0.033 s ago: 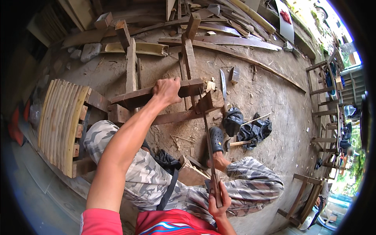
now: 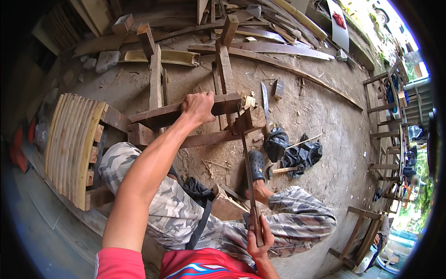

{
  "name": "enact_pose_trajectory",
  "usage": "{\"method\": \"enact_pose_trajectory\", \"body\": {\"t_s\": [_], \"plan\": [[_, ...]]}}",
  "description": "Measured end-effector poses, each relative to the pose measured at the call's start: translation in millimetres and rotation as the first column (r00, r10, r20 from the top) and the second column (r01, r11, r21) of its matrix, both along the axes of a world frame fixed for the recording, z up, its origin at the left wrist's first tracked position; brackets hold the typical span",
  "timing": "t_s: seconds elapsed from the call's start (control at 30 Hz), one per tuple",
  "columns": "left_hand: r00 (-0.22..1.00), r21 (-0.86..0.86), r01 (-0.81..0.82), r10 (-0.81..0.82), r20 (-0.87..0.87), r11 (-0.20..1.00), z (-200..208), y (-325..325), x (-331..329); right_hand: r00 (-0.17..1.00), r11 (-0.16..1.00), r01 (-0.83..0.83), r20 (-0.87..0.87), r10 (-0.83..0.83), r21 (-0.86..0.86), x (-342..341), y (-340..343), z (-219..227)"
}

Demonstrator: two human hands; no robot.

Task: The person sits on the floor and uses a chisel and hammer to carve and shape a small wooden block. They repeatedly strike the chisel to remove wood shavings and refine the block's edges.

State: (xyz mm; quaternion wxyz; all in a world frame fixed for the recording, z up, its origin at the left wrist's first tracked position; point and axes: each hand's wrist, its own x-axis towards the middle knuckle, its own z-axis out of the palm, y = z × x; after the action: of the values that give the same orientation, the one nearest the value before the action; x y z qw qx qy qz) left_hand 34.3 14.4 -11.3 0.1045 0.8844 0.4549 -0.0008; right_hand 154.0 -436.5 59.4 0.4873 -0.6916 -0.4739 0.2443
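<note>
While the left hand (image 2: 199,108) clamped the dark wooden beam (image 2: 172,114) steady, the right hand (image 2: 258,235), at six o'clock, gripped a long narrow wooden strip (image 2: 249,186).

You hold a dark wooden beam (image 2: 186,111) with your left hand (image 2: 199,107); it lies almost level across a rough wooden frame. Your right hand (image 2: 258,237) grips the near end of a long thin strip (image 2: 247,176), which runs up to the beam.
</note>
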Motion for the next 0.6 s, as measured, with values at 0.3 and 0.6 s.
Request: {"method": "enact_pose_trajectory", "body": {"t_s": [0.3,0.6], "plan": [[0.998,0.223,-0.027,0.014,0.061,0.974,-20,-15,3,0.999,0.999,0.033,0.02,-0.032,-0.005,6,54,-15],[0.979,0.413,-0.072,-0.015,0.204,0.908,-36,-34,1,0.985,0.999,-0.009,0.172,0.0,0.048,18,58,-25]]}}
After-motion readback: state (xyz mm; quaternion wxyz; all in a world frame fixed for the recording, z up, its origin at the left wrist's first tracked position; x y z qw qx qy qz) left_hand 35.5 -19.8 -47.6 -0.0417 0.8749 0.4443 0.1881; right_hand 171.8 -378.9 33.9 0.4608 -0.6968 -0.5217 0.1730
